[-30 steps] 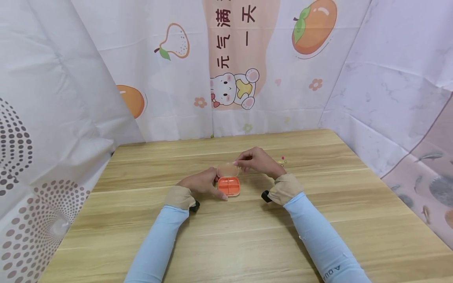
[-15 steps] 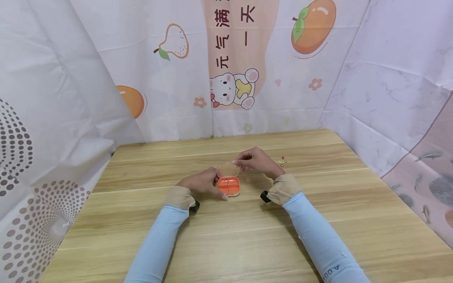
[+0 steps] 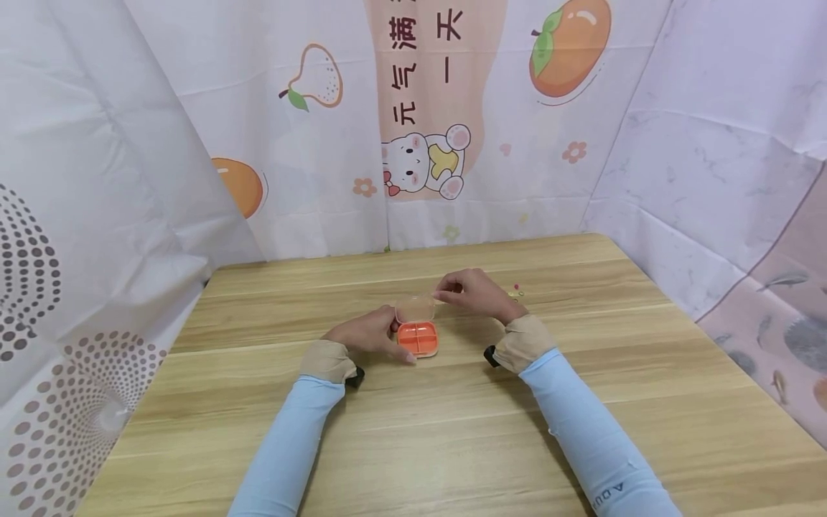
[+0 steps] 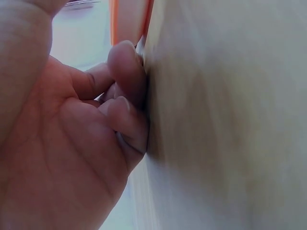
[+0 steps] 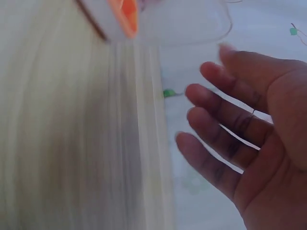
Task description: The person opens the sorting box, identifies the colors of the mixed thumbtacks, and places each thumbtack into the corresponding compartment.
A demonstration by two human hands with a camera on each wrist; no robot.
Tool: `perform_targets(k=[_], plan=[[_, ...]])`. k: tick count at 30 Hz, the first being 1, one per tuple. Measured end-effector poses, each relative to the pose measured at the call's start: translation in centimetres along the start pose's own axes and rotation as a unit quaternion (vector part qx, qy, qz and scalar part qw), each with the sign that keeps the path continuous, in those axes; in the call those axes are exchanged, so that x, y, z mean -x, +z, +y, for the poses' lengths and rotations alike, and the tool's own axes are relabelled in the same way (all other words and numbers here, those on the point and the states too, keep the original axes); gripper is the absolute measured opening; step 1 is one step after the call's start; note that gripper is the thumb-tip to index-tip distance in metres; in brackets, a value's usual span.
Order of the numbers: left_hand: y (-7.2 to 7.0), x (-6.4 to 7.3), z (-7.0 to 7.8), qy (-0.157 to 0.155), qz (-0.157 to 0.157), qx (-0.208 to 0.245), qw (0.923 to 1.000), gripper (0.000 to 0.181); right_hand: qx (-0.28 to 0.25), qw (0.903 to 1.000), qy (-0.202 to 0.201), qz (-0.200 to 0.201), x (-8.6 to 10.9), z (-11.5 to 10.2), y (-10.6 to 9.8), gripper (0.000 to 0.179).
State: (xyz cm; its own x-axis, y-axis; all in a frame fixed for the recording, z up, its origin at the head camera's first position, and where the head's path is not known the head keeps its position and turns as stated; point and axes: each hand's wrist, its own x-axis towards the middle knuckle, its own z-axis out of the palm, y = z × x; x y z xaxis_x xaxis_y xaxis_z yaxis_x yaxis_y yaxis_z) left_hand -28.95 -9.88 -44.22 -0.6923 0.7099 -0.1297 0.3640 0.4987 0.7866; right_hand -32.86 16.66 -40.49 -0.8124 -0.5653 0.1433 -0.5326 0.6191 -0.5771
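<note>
A small orange pill box [image 3: 417,339] with several compartments lies on the table, its clear lid [image 3: 415,309] swung up at the back. No contents show in the compartments. My left hand [image 3: 370,333] holds the box from its left side, thumb along the front and fingers behind. Curled fingertips rest on the table against the orange box in the left wrist view, and the far ones are partly hidden. Just right of the lid is my right hand [image 3: 476,293]. In the right wrist view its loosely bent fingers stand apart from the lid, holding nothing.
Several tiny coloured pieces [image 3: 516,291], too small to identify, lie beyond the right hand on the wooden table [image 3: 413,438]. Printed curtains [image 3: 291,143] hang behind the table and at both sides.
My right hand has let go of the lid's right edge and moved slightly right. The lid stays raised. The left hand and box hold their place.
</note>
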Motion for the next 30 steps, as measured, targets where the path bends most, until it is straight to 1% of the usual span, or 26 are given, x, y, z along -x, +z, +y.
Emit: perform_targets(k=[4,7,11,17,20,24,30], plan=[[0.0,0.2,0.1,-0.015,0.012,-0.016,0.9997,0.044,0.043,0.9988,-0.011,-0.019,0.1,0.4,-0.2,0.008],[0.0,0.3,0.1,-0.023,0.017,-0.022,0.9994,0.046,0.048,0.9983,-0.002,-0.034,0.2,0.6,-0.5,0.007],[0.0,0.3,0.1,-0.020,0.017,-0.020,0.9995,0.047,0.052,0.9977,0.015,-0.042,0.5,1.0,-0.9,0.008],[0.0,0.2,0.3,-0.016,0.015,-0.026,0.9994,0.044,0.089,0.9951,0.024,-0.036,1.1,2.6,-1.6,0.008],[-0.1,0.1,0.2,-0.012,0.012,-0.021,0.9996,0.042,0.098,0.9942,0.031,-0.031,1.4,3.4,-2.1,0.008],[-0.2,0.0,0.1,-0.006,0.006,-0.009,0.9999,0.042,0.103,0.9937,0.038,-0.022,1.8,4.1,-3.0,0.009],[-0.2,0.0,0.0,-0.008,0.006,-0.006,0.9999,0.045,0.097,0.9937,0.054,-0.016,2.6,5.3,-4.1,0.009]])
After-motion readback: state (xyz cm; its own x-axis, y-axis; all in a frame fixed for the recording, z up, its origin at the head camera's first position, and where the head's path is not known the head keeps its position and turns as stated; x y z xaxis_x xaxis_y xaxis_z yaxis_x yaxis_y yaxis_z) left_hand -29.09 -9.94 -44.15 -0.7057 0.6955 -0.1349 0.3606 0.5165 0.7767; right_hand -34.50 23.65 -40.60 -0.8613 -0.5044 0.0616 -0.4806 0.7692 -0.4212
